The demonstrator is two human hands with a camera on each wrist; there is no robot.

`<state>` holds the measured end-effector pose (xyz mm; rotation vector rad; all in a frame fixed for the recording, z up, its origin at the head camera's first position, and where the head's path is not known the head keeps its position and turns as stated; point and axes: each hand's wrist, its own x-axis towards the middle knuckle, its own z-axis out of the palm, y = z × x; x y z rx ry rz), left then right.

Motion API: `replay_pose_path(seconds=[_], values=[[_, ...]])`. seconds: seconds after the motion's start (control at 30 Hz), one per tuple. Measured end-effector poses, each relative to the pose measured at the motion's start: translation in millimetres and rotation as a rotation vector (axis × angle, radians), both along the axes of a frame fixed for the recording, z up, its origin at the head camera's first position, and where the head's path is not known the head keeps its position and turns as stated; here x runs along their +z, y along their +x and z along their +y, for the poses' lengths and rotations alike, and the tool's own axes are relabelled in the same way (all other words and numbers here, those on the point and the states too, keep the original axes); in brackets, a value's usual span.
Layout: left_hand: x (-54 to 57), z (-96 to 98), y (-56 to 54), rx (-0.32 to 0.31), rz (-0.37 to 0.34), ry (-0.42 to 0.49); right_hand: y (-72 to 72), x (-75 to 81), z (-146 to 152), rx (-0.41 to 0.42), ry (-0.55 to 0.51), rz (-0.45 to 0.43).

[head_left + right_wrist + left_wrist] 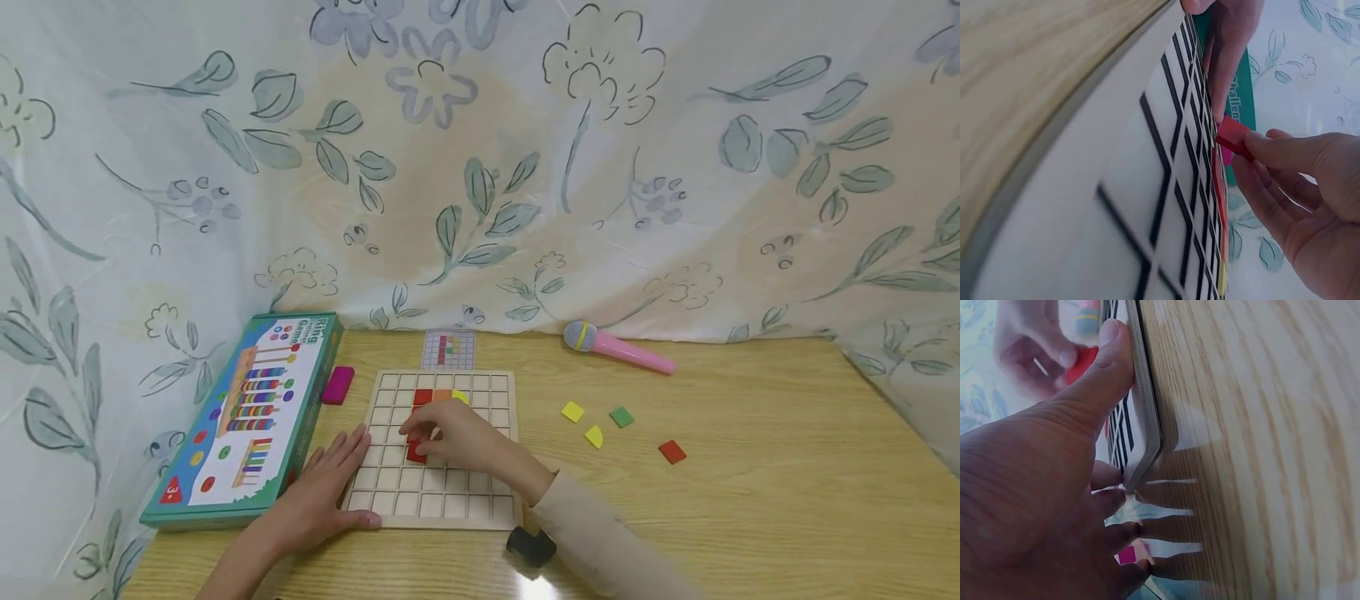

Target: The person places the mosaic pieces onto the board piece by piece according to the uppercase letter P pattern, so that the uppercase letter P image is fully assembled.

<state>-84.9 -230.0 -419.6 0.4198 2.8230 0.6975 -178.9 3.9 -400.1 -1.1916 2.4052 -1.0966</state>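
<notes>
A wooden grid board [405, 504] lies flat on the table. My right hand [465, 437] is over its middle and pinches a red square tile [1235, 136] between thumb and fingers, tilted just above the grid in the right wrist view. Farther up the board sit a red tile [423, 397], an orange tile [442, 394] and a yellow piece [460, 397]; my right hand partly hides this group. My left hand [322, 492] rests along the board's left edge, fingers extended, its thumb at the near left corner.
Behind the board lies a pattern card [448, 350]. A boxed game [247, 417] and a magenta block [338, 385] are on the left. To the right are a pink toy microphone [626, 348] and loose yellow, green [621, 417] and red [672, 452] pieces.
</notes>
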Motion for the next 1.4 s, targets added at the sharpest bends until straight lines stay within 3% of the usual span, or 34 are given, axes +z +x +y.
replay_pose_path(seconds=[0.3,0.53,0.73,0.97,1.13,1.4], values=[[-0.2,1.7,-1.2,0.007,-0.017,0.013,1.7,-8.2,-15.2,-0.071,0.114,0.056],[0.6,0.9,-0.4,0.006,-0.009,0.021,4.5,-10.7,-17.6,-0.100,0.131,0.063],[0.2,1.2,-0.5,0.002,-0.012,0.016,3.6,-7.1,-6.7,-0.067,0.110,0.019],[-0.2,0.5,0.4,0.004,-0.004,0.028,-2.3,12.7,41.1,-0.035,0.054,0.006],[0.2,0.6,0.8,0.010,-0.016,0.030,-12.1,25.4,90.7,-0.073,0.081,0.041],[-1.2,1.1,-0.1,0.023,-0.033,0.020,-22.4,16.3,178.1,-0.184,0.115,0.118]])
